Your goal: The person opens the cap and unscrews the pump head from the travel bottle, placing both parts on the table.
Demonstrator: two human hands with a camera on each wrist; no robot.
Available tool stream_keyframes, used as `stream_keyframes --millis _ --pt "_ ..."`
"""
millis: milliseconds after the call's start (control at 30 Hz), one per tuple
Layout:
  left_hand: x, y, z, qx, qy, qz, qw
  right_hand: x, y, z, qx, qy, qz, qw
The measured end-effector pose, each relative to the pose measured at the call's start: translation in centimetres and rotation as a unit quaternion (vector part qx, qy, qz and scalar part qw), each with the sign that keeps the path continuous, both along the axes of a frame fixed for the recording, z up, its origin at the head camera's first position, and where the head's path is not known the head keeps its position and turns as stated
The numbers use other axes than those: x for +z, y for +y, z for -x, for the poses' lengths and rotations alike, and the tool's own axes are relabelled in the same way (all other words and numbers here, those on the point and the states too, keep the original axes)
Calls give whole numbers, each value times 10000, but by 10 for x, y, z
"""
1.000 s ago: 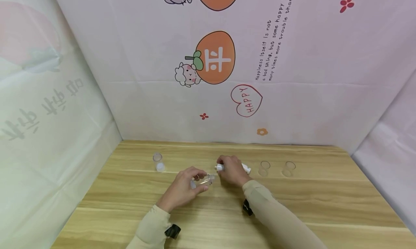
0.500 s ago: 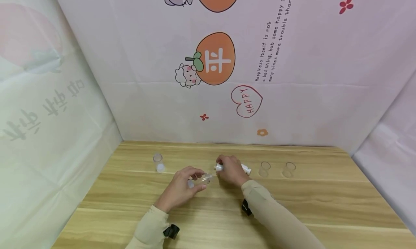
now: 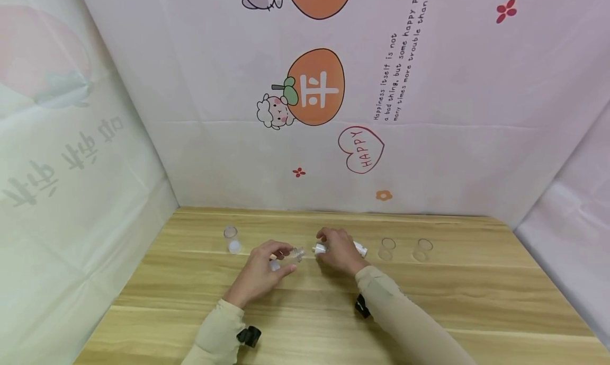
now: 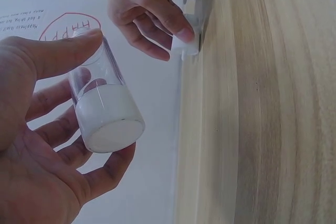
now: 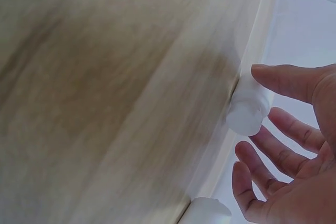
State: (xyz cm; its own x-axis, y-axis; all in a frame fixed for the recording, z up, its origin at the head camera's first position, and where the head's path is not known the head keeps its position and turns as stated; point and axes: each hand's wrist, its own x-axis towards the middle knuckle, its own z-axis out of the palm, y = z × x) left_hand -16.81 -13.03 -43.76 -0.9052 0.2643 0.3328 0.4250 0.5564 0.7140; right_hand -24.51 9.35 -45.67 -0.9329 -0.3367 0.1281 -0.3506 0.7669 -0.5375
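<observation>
My left hand [image 3: 259,271] holds a clear bottle with a white bottom [image 4: 107,116] between thumb and fingers, above the table. In the head view the bottle's clear neck points right, towards my right hand [image 3: 336,252]. That hand pinches a white pump [image 5: 249,103] by thumb and fingertips, low at the tabletop. A short stem sticks out of the pump's left end in the head view. A second white piece [image 3: 360,248] lies just right of the right hand, partly covered by it.
Another clear bottle with a white bottom [image 3: 231,240] stands at the back left of the wooden table [image 3: 305,322]. Two clear open-topped caps [image 3: 387,249] stand to the right of my right hand. A printed cloth wall [image 3: 229,163] rises behind the table.
My left hand has moved a little to the left with the bottle, away from the right hand. The right hand has barely moved; the pump's left end has tilted slightly.
</observation>
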Motion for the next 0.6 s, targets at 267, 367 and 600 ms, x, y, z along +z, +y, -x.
stream_keyframes --millis 267,367,600 --pt "-1 -2 3 156 -24 -124 9998 1 -1 -1 74 -1 -5 10000" --pt "-1 -2 4 184 -8 -132 9997 1 0 -1 90 -15 -14 10000" --pt "1 0 7 297 -115 -232 9992 3 4 -2 87 24 -31 10000"
